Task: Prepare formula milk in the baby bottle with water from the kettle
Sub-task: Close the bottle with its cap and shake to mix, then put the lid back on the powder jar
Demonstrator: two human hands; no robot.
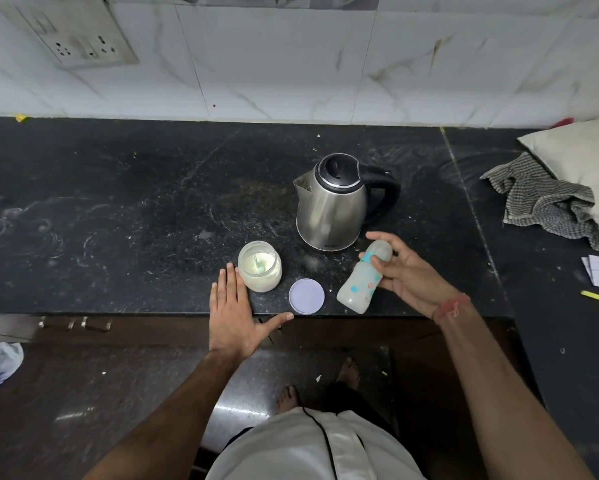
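While right hand (407,271) fingers clamp the tilted baby bottle (364,277): left hand (234,313) fingers spread beside open jar (260,266), lid (306,295), kettle (332,206) close behind.

Steel kettle (331,206), lilac lid (306,295), black counter (118,209)

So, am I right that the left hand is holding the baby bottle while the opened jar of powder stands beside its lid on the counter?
Not quite: the head view shows the right hand holding the baby bottle. The left hand lies flat beside the jar. The rest is right: the jar is open, its lid beside it on the counter.
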